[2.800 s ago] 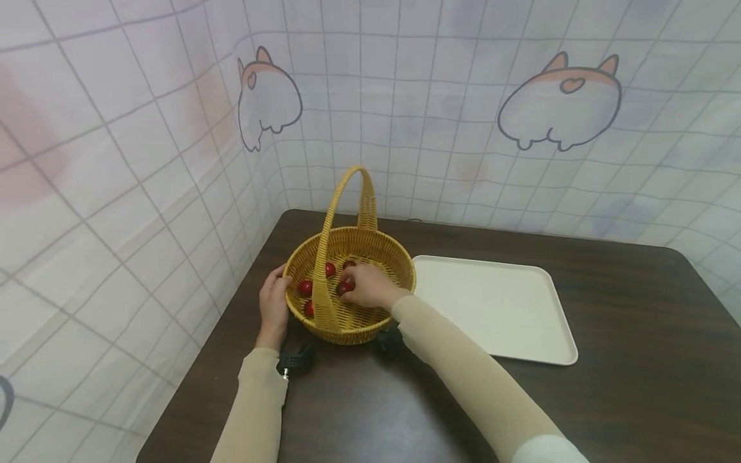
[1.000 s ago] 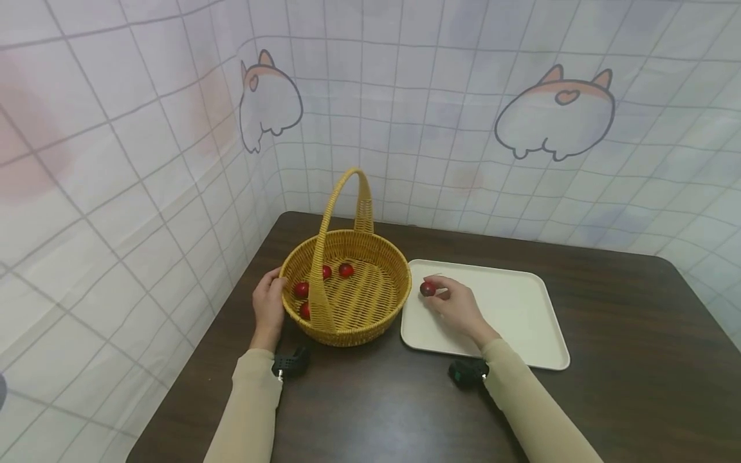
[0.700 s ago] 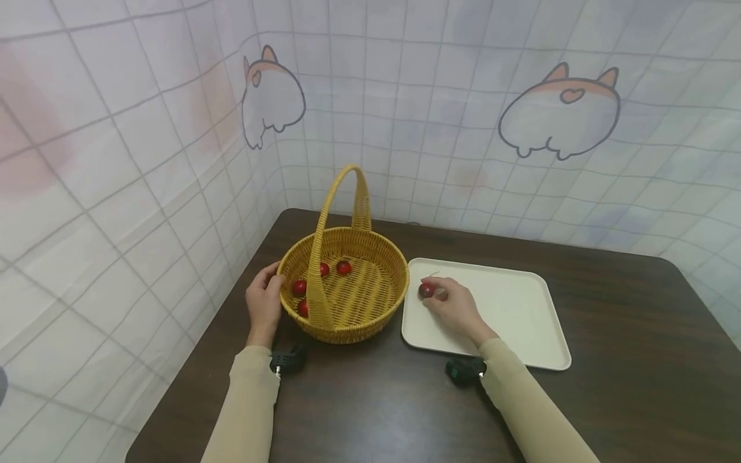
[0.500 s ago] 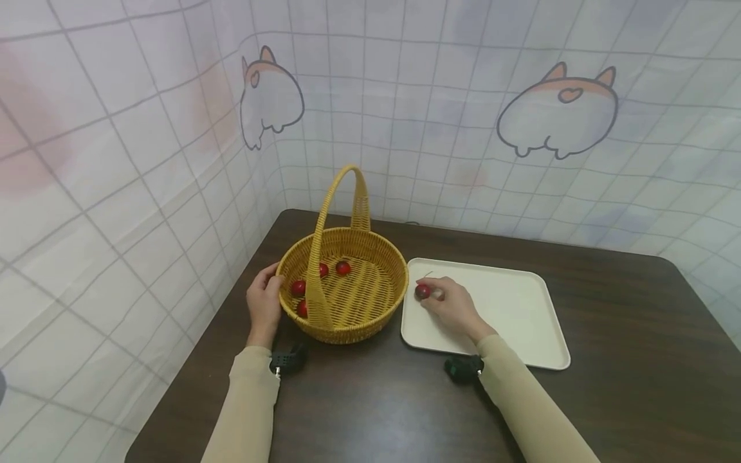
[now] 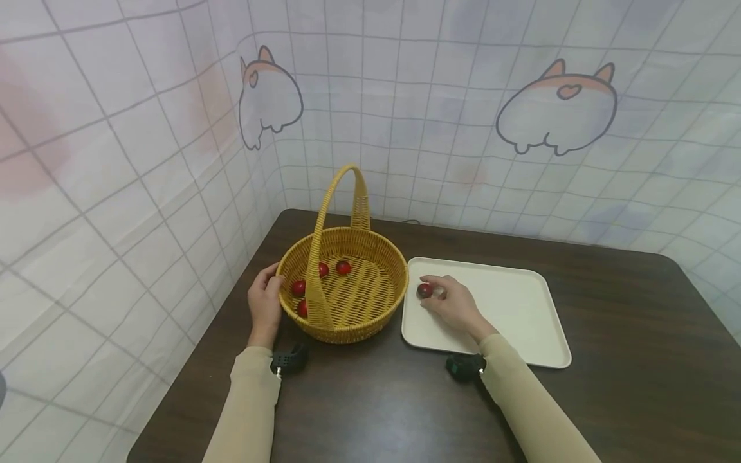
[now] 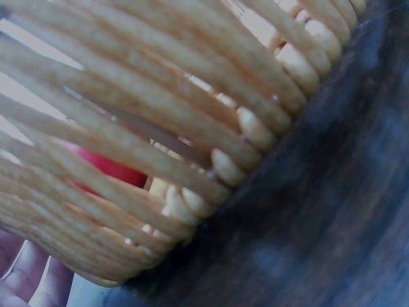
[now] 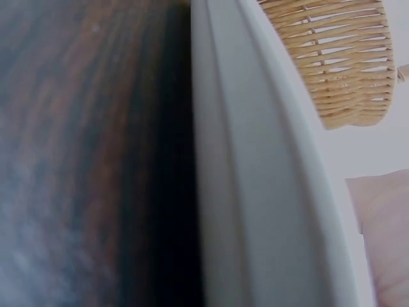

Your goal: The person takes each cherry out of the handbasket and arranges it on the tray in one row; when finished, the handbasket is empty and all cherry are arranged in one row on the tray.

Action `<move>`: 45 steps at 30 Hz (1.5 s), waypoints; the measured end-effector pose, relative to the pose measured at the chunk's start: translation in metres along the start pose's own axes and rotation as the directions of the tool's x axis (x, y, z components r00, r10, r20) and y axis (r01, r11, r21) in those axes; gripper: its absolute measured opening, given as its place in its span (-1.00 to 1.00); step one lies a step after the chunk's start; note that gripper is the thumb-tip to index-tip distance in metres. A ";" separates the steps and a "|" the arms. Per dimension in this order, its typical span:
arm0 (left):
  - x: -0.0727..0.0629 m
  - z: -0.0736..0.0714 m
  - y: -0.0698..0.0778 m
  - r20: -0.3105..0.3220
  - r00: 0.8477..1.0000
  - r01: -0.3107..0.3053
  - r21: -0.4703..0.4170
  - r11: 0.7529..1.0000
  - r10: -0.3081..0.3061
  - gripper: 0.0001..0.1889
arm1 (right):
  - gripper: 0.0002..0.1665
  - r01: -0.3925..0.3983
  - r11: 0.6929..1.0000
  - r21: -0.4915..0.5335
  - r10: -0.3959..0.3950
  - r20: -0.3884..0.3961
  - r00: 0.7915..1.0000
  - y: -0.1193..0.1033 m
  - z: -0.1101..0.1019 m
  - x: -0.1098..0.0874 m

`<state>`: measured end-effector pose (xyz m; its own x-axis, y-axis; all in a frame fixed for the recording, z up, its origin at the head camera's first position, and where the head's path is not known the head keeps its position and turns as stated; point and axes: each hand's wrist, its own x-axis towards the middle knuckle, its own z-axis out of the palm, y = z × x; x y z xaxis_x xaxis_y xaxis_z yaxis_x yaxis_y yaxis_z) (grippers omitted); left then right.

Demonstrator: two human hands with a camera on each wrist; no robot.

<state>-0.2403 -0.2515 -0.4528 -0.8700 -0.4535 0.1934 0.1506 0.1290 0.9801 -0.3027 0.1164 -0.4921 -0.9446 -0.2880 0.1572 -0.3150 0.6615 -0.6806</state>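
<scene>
My left hand holds the left rim of a round yellow wicker basket with a tall handle. In the left wrist view its fingers show by the woven wall, with a red spot of fruit behind the gaps. Inside the basket lie several dark red cherries, mostly toward the left. Over the left end of a white tray, my right hand has a cherry between thumb and forefinger. Only part of the right hand appears past the tray's edge in the right wrist view.
The tray stands just right of the basket on a dark wooden table. Behind and to the left rise curtains with a grid print. A black wrist camera sits below the right hand, another beside the left.
The right hand has gone from inside the basket to over the tray's left end, bringing a cherry along. Over the last second it has barely moved. The left hand stays at the basket's rim.
</scene>
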 end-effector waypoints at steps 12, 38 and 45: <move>0.001 0.000 -0.002 0.000 1.000 0.006 -0.025 1.000 -0.006 -0.63 | -0.47 -0.102 0.989 0.106 0.107 -0.043 0.993 0.002 0.002 -0.002; 0.009 0.000 -0.021 -0.010 1.000 0.018 -0.025 1.000 -0.019 -0.62 | -0.49 -0.113 0.991 0.071 0.116 -0.035 0.993 -0.003 0.005 0.000; 0.017 0.002 -0.036 -0.032 0.999 0.004 -0.033 0.999 -0.005 -0.65 | -0.46 -0.117 0.987 0.108 0.122 -0.033 0.992 0.002 0.002 -0.001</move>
<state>-0.2614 -0.2615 -0.4847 -0.8551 -0.4825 0.1899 0.1628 0.0978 0.9818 -0.3022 0.1164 -0.4950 -0.9784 -0.1827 0.0966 -0.1901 0.6119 -0.7677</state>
